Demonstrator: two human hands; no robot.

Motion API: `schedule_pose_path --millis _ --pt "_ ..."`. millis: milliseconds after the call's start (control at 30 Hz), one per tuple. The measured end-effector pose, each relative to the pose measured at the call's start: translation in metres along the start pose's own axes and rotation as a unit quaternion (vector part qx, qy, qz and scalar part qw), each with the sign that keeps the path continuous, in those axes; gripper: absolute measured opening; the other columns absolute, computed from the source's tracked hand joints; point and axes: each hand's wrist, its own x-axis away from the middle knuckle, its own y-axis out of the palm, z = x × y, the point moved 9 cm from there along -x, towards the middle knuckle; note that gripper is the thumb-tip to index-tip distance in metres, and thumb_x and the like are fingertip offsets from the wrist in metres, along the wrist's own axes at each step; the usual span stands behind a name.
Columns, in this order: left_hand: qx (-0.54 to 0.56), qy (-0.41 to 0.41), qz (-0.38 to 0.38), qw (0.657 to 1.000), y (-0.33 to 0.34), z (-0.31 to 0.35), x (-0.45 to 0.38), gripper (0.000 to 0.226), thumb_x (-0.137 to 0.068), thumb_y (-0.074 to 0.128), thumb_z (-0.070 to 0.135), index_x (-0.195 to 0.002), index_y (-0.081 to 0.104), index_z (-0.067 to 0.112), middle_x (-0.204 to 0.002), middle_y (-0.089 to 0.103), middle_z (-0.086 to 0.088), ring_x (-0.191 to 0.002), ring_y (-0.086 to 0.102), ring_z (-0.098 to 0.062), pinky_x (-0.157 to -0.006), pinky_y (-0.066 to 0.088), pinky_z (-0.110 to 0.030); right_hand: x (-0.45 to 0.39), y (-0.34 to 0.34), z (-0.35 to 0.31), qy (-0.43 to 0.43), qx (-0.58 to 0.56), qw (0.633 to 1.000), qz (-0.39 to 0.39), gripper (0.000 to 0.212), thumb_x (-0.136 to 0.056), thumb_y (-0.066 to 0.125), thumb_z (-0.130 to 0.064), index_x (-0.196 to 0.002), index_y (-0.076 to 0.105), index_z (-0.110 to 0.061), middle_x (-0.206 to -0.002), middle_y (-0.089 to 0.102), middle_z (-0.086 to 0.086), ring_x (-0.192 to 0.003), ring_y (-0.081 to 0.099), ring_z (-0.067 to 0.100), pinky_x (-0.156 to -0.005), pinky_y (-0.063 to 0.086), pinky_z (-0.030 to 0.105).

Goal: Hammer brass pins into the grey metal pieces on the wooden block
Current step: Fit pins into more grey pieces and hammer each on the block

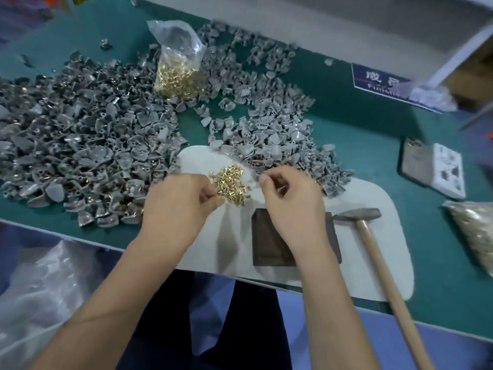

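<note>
A small heap of loose brass pins [230,184] lies on a white mat [373,263]. My left hand [178,209] sits at the heap's left edge, fingers curled with the tips in the pins; whether it pinches one is hidden. My right hand [290,204] hovers just right of the heap, fingers curled, thumb and forefinger close together; any pin between them is too small to see. The dark wooden block [269,239] lies on the mat under my right wrist. Its top shows no grey piece. A hammer [373,236] with a wooden handle rests right of the block.
Large piles of grey metal pieces [80,145] cover the green table on the left and behind the mat [280,124]. A clear bag of brass pins [178,68] stands at the back. Another bag [474,231] lies far right, beside a white tray [448,172] and a blue sign [378,81].
</note>
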Motion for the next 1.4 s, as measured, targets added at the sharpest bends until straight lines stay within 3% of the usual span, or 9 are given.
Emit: schedule_pose_path --millis 400,500,667,767,833,1000,1100,1233,1400 --pt "-0.059 0.067 -0.023 0.996 0.01 0.016 0.005 0.014 -0.099 0.055 0.039 -0.095 0.062 0.027 -0.095 0.059 0.008 -0.09 0.06 -0.021 -0.066 0.041 -0.035 0.001 -0.003 0.004 -0.001 -0.091 0.996 0.0 0.014 -0.099 0.06 -0.037 -0.095 0.073 -0.032 -0.085 0.07 -0.019 -0.078 0.064 0.005 -0.072 0.055 0.036" --pt "0.072 0.056 0.008 0.996 0.0 0.023 0.003 0.014 -0.1 0.053 0.042 -0.096 0.061 0.031 -0.091 0.062 0.013 -0.083 0.059 -0.012 -0.067 0.042 -0.033 0.002 -0.004 0.002 -0.019 -0.129 0.991 -0.002 0.011 -0.098 0.063 -0.035 -0.096 0.073 -0.031 -0.088 0.072 -0.018 -0.086 0.067 0.006 -0.076 0.055 0.036" --pt "0.439 -0.013 -0.101 0.893 0.021 0.049 -0.011 0.027 -0.099 0.057 0.039 -0.09 0.071 0.017 -0.061 0.061 0.016 -0.055 0.05 0.003 -0.051 0.037 -0.011 0.007 -0.003 -0.012 -0.082 -0.221 0.971 -0.036 0.017 -0.093 0.072 -0.023 -0.108 0.073 -0.031 -0.096 0.072 -0.015 -0.1 0.069 0.014 -0.085 0.055 0.03" --pt "0.484 -0.072 -0.192 0.851 0.042 0.056 -0.016 0.032 -0.092 0.059 0.046 -0.088 0.074 0.018 -0.054 0.043 0.017 -0.051 0.032 -0.003 -0.045 0.026 -0.014 0.006 -0.006 -0.008 -0.074 -0.25 0.965 -0.022 0.023 -0.092 0.074 -0.018 -0.112 0.074 -0.029 -0.097 0.072 -0.015 -0.1 0.069 0.015 -0.088 0.057 0.036" --pt "0.495 -0.086 -0.223 0.835 0.049 0.058 -0.019 0.035 -0.09 0.06 0.045 -0.096 0.074 0.013 -0.056 0.05 0.017 -0.05 0.035 -0.001 -0.044 0.028 -0.012 0.004 -0.01 -0.003 -0.053 -0.285 0.957 -0.004 0.023 -0.091 0.075 -0.016 -0.109 0.076 -0.03 -0.093 0.073 -0.014 -0.093 0.07 0.014 -0.084 0.058 0.037" --pt "0.549 -0.061 -0.284 0.783 0.049 0.07 -0.021 0.023 -0.086 0.065 0.041 -0.083 0.078 0.022 -0.066 0.058 0.014 -0.049 0.032 -0.001 -0.042 0.029 -0.011 0.003 -0.018 0.007 -0.018 -0.342 0.939 0.032 0.012 -0.094 0.072 -0.015 -0.096 0.076 -0.026 -0.081 0.074 -0.004 -0.068 0.067 0.013 -0.057 0.052 0.025" --pt "0.472 -0.039 -0.215 0.854 0.043 0.066 -0.03 0.023 -0.09 0.067 0.043 -0.099 0.079 0.026 -0.074 0.065 0.016 -0.05 0.046 0.0 -0.049 0.037 -0.011 0.004 -0.021 0.02 0.034 -0.374 0.923 0.08 0.007 -0.099 0.066 -0.021 -0.094 0.069 -0.025 -0.083 0.072 -0.001 -0.068 0.066 0.013 -0.05 0.05 0.024" --pt "0.148 0.052 -0.053 0.986 0.031 0.07 -0.041 0.011 -0.092 0.069 0.036 -0.102 0.072 0.035 -0.09 0.068 0.021 -0.083 0.06 0.005 -0.075 0.049 -0.028 0.008 -0.029 0.041 0.101 -0.439 0.879 0.157 0.008 -0.1 0.064 -0.02 -0.1 0.067 -0.012 -0.083 0.066 0.004 -0.07 0.062 0.011 -0.051 0.052 0.025" --pt "0.01 0.09 -0.006 0.996 0.04 0.081 -0.028 0.028 -0.087 0.07 0.038 -0.115 0.065 0.037 -0.108 0.059 0.015 -0.103 0.059 -0.012 -0.078 0.051 -0.034 0.006 -0.026 0.042 0.097 -0.464 0.871 0.131 0.006 -0.096 0.067 -0.008 -0.098 0.069 -0.014 -0.08 0.064 -0.001 -0.073 0.059 0.014 -0.054 0.053 0.027"
